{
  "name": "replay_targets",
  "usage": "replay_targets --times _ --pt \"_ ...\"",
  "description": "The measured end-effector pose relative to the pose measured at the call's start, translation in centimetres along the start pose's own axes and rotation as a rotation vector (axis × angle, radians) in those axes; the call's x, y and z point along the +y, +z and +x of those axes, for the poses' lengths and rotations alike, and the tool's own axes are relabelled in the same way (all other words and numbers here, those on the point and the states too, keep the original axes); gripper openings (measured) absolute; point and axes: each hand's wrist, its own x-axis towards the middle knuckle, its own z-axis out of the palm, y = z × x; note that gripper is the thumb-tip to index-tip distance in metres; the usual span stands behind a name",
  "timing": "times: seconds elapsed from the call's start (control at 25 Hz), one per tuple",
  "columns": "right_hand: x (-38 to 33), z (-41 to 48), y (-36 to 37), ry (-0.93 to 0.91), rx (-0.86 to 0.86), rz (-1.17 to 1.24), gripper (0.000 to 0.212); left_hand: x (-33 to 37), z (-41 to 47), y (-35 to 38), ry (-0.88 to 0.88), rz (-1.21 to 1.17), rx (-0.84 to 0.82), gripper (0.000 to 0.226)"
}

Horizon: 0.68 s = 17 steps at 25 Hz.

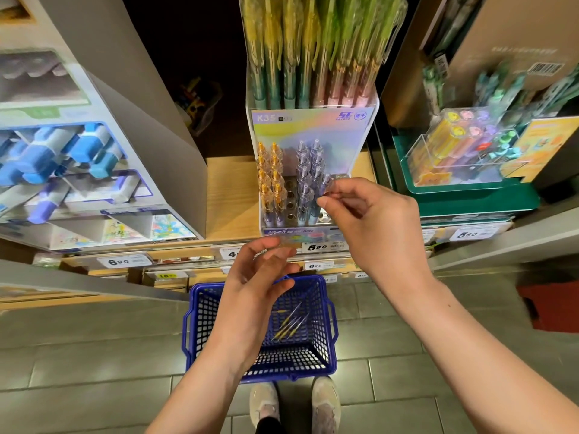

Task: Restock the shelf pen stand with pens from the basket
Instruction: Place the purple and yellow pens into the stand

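The clear pen stand [341, 228] sits on the wooden shelf, with orange-topped pens [269, 173] in its left rows, purple-topped pens [308, 164] to the right and empty holes between them. My right hand [372, 220] pinches a purple-topped pen [326, 182] at the stand's right side, its lower end hidden among the others. My left hand [260, 283] hovers below the shelf edge with fingers loosely curled; whether it holds a pen I cannot tell. The blue basket [200, 321] stands on the floor below, with several pens [289, 324] lying in it.
A grey display box of blue and purple markers [72, 161] stands at the left, a green tray with a clear box of stationery [463, 158] at the right. Packaged pens [313, 51] hang above the stand. Price tags [316, 247] line the shelf edge. My shoes [294, 402] are behind the basket.
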Motion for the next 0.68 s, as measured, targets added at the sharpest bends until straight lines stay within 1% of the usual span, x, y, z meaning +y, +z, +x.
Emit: replay_targets --times 0.2,0.36,0.44,0.48,0.56,0.68 --pt "0.7 -0.8 0.8 0.002 -0.015 -0.024 0.014 -0.2 0.0 0.0 -0.003 0.013 0.001 0.036" --pt "1.0 -0.8 0.8 -0.026 -0.018 -0.036 0.009 -0.2 0.1 0.1 0.010 0.024 -0.003 0.033" --pt "1.1 -0.9 0.8 -0.005 -0.051 -0.045 0.010 -0.2 0.0 0.2 0.013 0.027 -0.005 0.032" --pt "1.1 -1.0 0.8 0.041 -0.077 -0.028 0.012 -0.1 -0.1 0.3 0.016 0.032 -0.007 0.030" --pt "1.2 -1.4 0.7 0.196 -0.109 0.074 0.014 -0.1 -0.2 0.6 0.026 0.046 -0.010 0.026" --pt "1.0 -2.1 0.1 0.382 -0.102 0.367 0.007 0.2 -0.5 0.9 0.054 0.074 0.001 0.016"
